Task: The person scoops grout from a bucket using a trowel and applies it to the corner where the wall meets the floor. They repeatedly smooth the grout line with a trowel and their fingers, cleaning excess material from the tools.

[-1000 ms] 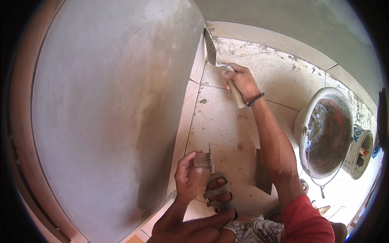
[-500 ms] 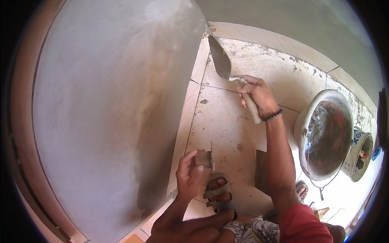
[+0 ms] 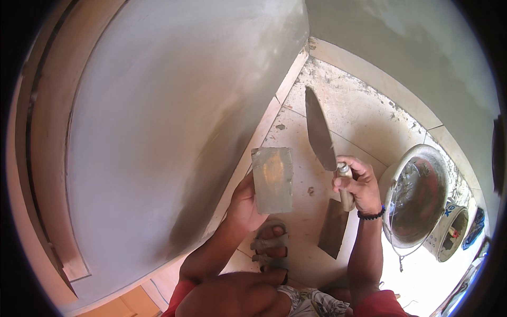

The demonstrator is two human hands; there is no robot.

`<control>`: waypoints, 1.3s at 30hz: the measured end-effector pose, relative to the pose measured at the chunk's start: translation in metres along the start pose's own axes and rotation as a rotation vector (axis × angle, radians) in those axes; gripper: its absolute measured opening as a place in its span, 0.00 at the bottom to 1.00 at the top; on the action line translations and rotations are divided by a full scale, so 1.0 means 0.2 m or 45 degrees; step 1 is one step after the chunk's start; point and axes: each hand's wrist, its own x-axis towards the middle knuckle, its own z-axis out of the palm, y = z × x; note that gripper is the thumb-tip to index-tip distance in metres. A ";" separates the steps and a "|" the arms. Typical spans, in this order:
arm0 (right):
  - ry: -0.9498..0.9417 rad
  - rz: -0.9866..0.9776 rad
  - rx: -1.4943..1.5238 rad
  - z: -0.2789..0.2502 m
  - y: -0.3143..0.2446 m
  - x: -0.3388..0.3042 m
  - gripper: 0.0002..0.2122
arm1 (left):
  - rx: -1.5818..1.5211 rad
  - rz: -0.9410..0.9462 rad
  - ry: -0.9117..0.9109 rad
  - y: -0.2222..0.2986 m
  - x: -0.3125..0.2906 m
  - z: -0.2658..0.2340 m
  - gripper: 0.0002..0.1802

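Note:
In my right hand (image 3: 363, 186) is a pointed trowel (image 3: 320, 129), its wooden handle wrapped by my fingers and its long grey blade angled up and to the left. My left hand (image 3: 244, 203) grips a flat rectangular board (image 3: 273, 182) from behind. The board's face is smeared grey with a yellowish patch in the middle, and most of my left fingers are hidden behind it. A gap separates the trowel blade from the board.
A large bucket (image 3: 392, 211) with wet grey mortar inside stands at the right, beside a smaller white pail (image 3: 436, 248). A dark flat board (image 3: 334, 232) lies on the tiled floor (image 3: 296, 222) near my right forearm. A grey plastered wall (image 3: 153, 132) rises at the left, another at the upper right.
My left hand has lifted and turned the board so its broad face shows. My right hand has drawn the trowel back and down from the corner. The view has shifted too.

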 end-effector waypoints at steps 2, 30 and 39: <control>0.019 0.006 -0.240 0.00 -0.03 -0.05 0.19 | -0.113 -0.049 -0.089 -0.01 0.00 -0.03 0.21; -0.106 0.243 0.349 0.07 0.09 -0.36 0.13 | 0.627 0.767 -0.127 0.10 -0.06 0.27 0.35; -0.336 0.549 0.691 0.09 0.12 -0.36 0.19 | 1.078 1.031 -0.406 0.09 -0.04 0.26 0.24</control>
